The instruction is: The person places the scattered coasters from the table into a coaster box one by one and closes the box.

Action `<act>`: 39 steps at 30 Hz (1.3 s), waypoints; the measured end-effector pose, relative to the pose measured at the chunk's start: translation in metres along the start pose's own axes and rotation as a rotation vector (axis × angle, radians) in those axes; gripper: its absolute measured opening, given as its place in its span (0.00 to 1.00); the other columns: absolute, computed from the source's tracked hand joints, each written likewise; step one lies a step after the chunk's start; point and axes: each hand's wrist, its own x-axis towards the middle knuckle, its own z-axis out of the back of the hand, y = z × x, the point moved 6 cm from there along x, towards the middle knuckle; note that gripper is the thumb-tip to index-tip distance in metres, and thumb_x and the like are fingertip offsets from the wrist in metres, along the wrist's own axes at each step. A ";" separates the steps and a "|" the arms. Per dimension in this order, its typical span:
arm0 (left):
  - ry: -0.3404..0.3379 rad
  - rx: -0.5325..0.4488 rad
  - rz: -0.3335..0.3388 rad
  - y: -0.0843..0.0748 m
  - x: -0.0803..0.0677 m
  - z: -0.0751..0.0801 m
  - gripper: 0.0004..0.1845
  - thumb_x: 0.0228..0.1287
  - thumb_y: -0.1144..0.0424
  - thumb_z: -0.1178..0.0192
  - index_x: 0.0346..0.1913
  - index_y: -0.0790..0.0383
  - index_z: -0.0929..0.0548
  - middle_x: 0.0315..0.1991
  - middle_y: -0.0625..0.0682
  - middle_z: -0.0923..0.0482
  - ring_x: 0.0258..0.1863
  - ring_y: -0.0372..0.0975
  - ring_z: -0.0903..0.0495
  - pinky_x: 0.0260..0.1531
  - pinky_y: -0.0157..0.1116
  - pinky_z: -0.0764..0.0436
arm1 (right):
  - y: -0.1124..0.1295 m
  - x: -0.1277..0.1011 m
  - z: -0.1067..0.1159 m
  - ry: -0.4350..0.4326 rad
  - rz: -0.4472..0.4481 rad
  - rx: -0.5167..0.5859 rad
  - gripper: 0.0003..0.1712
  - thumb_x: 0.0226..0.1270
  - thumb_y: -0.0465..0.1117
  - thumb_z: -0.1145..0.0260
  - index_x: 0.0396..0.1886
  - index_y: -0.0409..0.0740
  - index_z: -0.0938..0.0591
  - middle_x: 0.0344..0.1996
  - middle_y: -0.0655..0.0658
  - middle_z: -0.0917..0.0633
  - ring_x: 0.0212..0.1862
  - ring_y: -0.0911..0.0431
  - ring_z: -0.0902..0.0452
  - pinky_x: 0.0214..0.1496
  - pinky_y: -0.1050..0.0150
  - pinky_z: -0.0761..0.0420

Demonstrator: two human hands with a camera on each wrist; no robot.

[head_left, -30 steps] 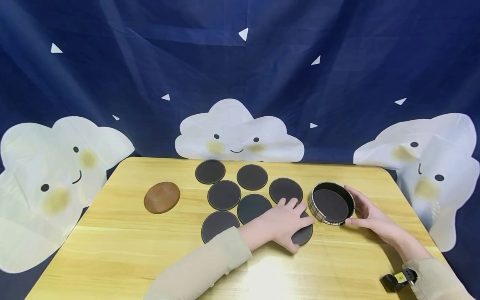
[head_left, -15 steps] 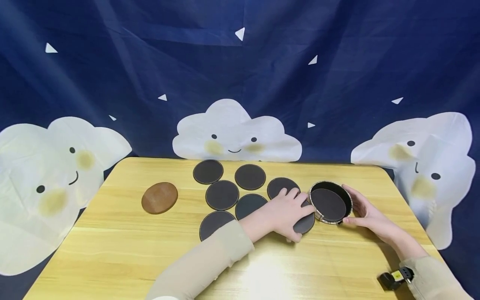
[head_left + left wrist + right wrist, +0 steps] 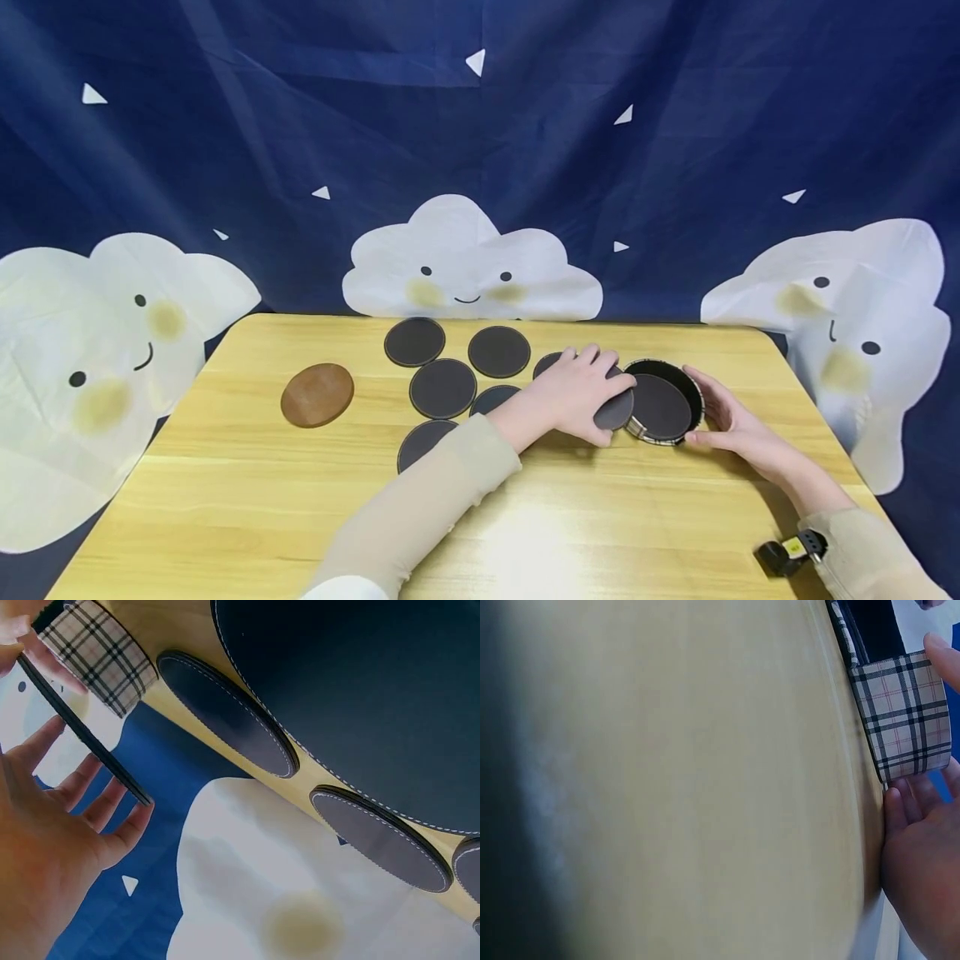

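My left hand (image 3: 600, 390) grips a dark round coaster (image 3: 617, 410), lifted off the table and tilted against the left rim of a plaid round holder (image 3: 665, 433). In the left wrist view the coaster (image 3: 82, 731) shows edge-on between my fingers (image 3: 90, 787), close to the plaid holder (image 3: 97, 656). A dark coaster lies inside the holder. My right hand (image 3: 718, 412) cups the holder's right side, thumb in front and fingers behind. The right wrist view shows the plaid wall (image 3: 904, 712) with my fingers (image 3: 922, 885) against it.
Several dark coasters (image 3: 442, 388) lie on the wooden table (image 3: 225, 500) left of my hands. A brown coaster (image 3: 317, 394) sits alone further left. A blue cloth with white clouds (image 3: 465, 267) hangs behind the table. A small black device (image 3: 791, 554) is on my right wrist.
My left hand has lifted the dark coaster off the table and carried it up and right to the holder's rim. My right hand has stayed on the holder.
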 end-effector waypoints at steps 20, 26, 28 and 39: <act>0.002 0.044 0.021 -0.009 0.044 0.004 0.51 0.54 0.21 0.36 0.79 0.34 0.35 0.72 0.47 0.34 0.68 0.41 0.34 0.63 0.42 0.30 | -0.001 0.001 0.000 0.012 0.002 0.014 0.56 0.67 0.20 0.35 0.88 0.40 0.53 0.74 0.69 0.34 0.71 0.82 0.37 0.65 0.85 0.37; 0.005 0.054 0.030 -0.019 0.056 0.002 0.48 0.57 0.22 0.37 0.79 0.32 0.35 0.73 0.46 0.35 0.68 0.41 0.34 0.64 0.42 0.31 | -0.001 0.001 0.000 0.012 0.002 0.013 0.56 0.67 0.20 0.35 0.88 0.41 0.53 0.73 0.70 0.34 0.71 0.83 0.37 0.65 0.85 0.37; 0.005 0.056 0.034 -0.022 0.060 0.002 0.47 0.58 0.23 0.38 0.79 0.31 0.35 0.72 0.45 0.35 0.68 0.40 0.34 0.64 0.42 0.31 | -0.001 0.001 0.000 0.011 0.006 0.014 0.56 0.67 0.20 0.36 0.88 0.42 0.52 0.73 0.71 0.34 0.71 0.82 0.37 0.65 0.85 0.37; 0.017 0.071 0.061 -0.035 0.075 -0.002 0.45 0.59 0.22 0.41 0.78 0.29 0.36 0.73 0.44 0.36 0.69 0.40 0.35 0.67 0.42 0.32 | -0.002 0.000 0.001 0.001 -0.001 -0.004 0.54 0.67 0.21 0.36 0.88 0.44 0.50 0.72 0.74 0.34 0.70 0.85 0.38 0.65 0.86 0.37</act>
